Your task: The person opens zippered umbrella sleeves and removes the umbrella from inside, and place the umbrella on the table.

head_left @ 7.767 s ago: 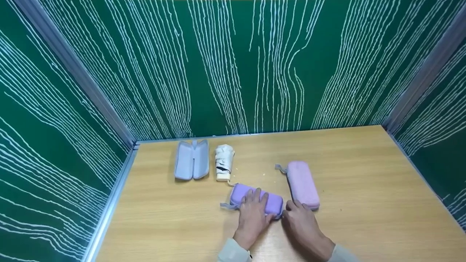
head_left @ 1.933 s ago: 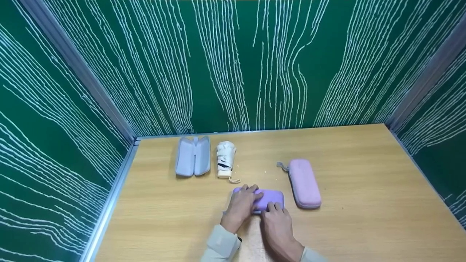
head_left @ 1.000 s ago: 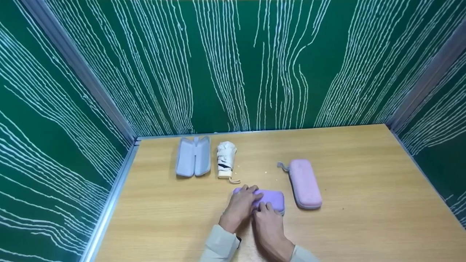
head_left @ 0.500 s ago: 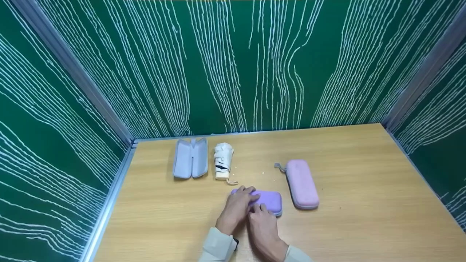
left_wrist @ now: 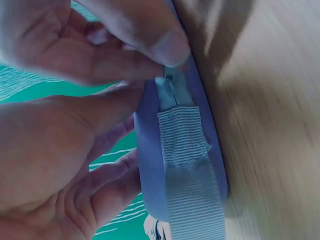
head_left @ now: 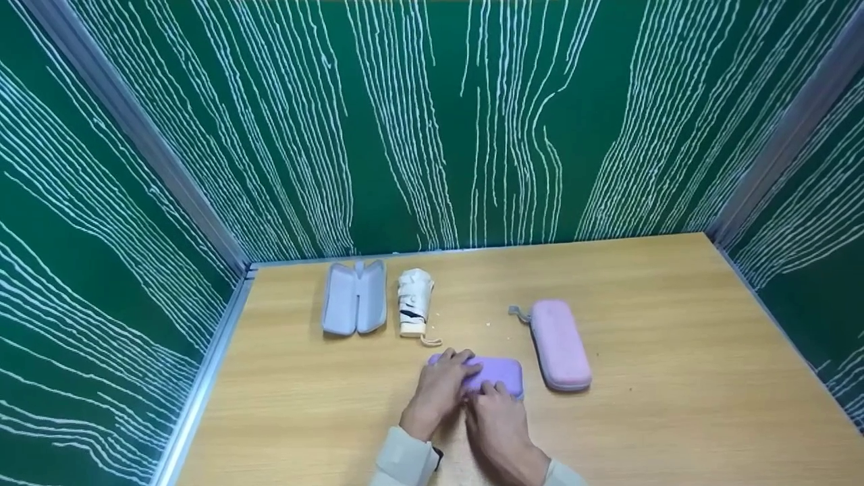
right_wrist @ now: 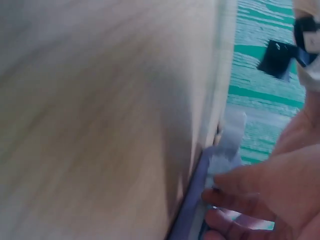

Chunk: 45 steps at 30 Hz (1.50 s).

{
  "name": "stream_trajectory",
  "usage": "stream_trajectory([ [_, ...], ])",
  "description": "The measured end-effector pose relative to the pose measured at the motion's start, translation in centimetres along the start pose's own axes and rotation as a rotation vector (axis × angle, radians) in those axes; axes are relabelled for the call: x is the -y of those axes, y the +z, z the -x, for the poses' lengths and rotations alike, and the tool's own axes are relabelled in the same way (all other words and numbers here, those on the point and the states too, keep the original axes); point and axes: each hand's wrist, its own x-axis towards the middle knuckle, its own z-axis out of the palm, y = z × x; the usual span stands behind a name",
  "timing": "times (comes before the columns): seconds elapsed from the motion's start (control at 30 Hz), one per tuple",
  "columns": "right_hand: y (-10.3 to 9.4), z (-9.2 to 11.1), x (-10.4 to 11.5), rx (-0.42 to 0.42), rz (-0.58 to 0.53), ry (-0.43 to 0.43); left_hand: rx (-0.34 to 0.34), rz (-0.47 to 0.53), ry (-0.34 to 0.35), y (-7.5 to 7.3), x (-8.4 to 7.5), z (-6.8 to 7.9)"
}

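On the table, a purple zip case lies in front of me. My left hand grips its left part, fingers over the top and thumb on the near side. At the case's front edge my right hand works with curled fingers. The left wrist view shows thumb and finger pinching a small zipper pull, just above a grey ribbed strap on the case end. That strap appears blurred in the right wrist view, near the left thumb. Most right-hand fingertips are hidden in the head view.
A pink zip case lies to the right. Behind the hands are a white folded umbrella with a wrist loop and an open grey case. Small white bits dot the wooden table. Green walls enclose the back and sides.
From beside the pink case, my right hand has moved left along the purple case's front edge toward its strap end. The purple case has turned straighter, and the left hand has shifted left on it.
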Motion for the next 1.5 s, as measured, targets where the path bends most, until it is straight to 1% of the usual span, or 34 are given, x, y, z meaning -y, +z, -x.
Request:
stream_trajectory([
  [0.07, -0.7, -0.1, -0.8, 0.054, -0.054, 0.040, -0.018, -0.008, 0.009, 0.2, 0.1, 0.2],
  [0.1, -1.0, -0.2, -1.3, 0.057, -0.072, 0.056, -0.024, -0.012, 0.013, 0.2, 0.1, 0.2],
  [0.17, -1.6, -0.5, -2.2, 0.041, -0.103, 0.077, -0.033, -0.022, 0.020, 0.2, 0.3, 0.4],
  [0.3, -2.3, -1.0, -3.8, -0.046, -0.170, 0.103, -0.029, -0.029, 0.024, 0.1, 0.4, 0.5],
  [0.37, -2.4, -1.2, -4.4, -0.068, -0.197, 0.123, -0.031, -0.040, 0.033, 0.2, 0.5, 0.5],
  [0.43, -2.4, -1.4, -5.0, -0.067, -0.226, 0.147, -0.035, -0.044, 0.038, 0.2, 0.5, 0.4],
  [0.53, -2.1, -1.6, -5.7, -0.031, -0.286, 0.174, -0.036, -0.046, 0.044, 0.3, 0.5, 0.4],
  [0.6, -1.9, -1.7, -6.3, 0.008, -0.344, 0.175, -0.029, -0.040, 0.042, 0.3, 0.5, 0.3],
  [0.73, -1.5, -1.7, -7.1, 0.095, -0.450, 0.128, -0.011, -0.023, 0.030, 0.3, 0.5, 0.3],
  [0.8, -1.3, -1.7, -7.5, 0.133, -0.480, 0.102, -0.001, -0.006, 0.022, 0.3, 0.5, 0.3],
  [0.87, -1.1, -1.6, -7.8, 0.166, -0.485, 0.084, 0.008, 0.007, 0.017, 0.2, 0.5, 0.3],
  [1.03, -0.7, -1.5, -8.2, 0.184, -0.486, 0.069, 0.041, 0.000, 0.019, -0.1, 0.4, 0.2],
  [1.13, -0.7, -1.4, -8.2, 0.182, -0.501, 0.077, 0.065, 0.000, 0.013, -0.2, 0.3, 0.4],
  [1.2, -0.8, -1.3, -8.1, 0.183, -0.519, 0.088, 0.069, 0.009, 0.006, -0.3, 0.2, 0.5],
  [1.3, -0.9, -1.3, -8.0, 0.200, -0.538, 0.110, 0.049, 0.014, -0.008, -0.4, 0.1, 0.8],
  [1.43, -1.0, -1.3, -7.9, 0.231, -0.552, 0.147, -0.026, -0.025, -0.034, -0.5, 0.1, 1.4],
  [1.5, -1.0, -1.3, -7.9, 0.232, -0.553, 0.161, -0.067, -0.045, -0.051, -0.3, 0.2, 1.7],
])
